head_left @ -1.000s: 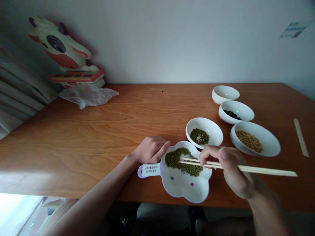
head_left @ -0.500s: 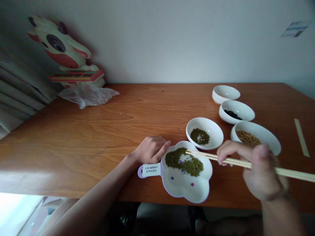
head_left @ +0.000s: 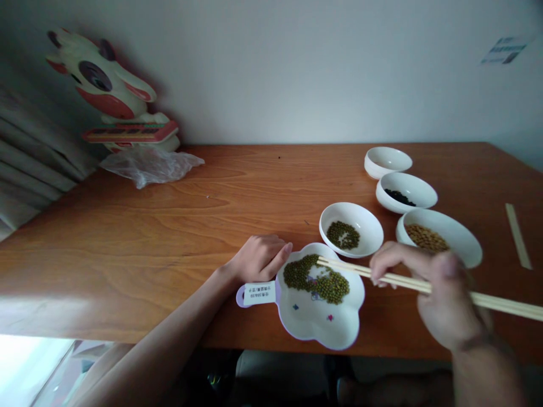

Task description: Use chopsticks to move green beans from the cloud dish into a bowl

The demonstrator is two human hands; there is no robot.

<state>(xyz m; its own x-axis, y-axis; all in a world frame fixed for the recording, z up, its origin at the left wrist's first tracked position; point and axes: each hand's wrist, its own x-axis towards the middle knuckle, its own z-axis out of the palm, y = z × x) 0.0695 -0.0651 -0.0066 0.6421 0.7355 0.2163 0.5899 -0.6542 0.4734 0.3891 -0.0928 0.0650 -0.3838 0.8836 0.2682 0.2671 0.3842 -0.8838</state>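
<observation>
A white flower-shaped dish [head_left: 314, 328] with a lilac rim and a labelled handle lies at the table's front edge. Green mung beans [head_left: 333, 287] are heaped in its upper half. My left hand [head_left: 261, 259] rests at the dish's left edge above the handle, fingers curled, thumb along the rim. In my closed right hand [head_left: 441, 288] is a pair of wooden chopsticks [head_left: 407, 281], their tips close together at the top of the bean heap. Whether a bean is pinched between the tips is too small to tell. Just behind the dish stands a white bowl [head_left: 369, 229] holding more mung beans.
At the right stand a bowl [head_left: 464, 240] of tan beans, a bowl [head_left: 424, 195] of black beans and another white bowl [head_left: 388, 161] at the back. A flat wooden strip [head_left: 518, 236] lies far right. A cow toy keyboard [head_left: 131, 133] and plastic bag [head_left: 153, 165] sit back left.
The whole view has shifted very slightly. My right hand and the chopsticks have moved slightly left, with the tips still over the beans; my left hand keeps its place at the dish.
</observation>
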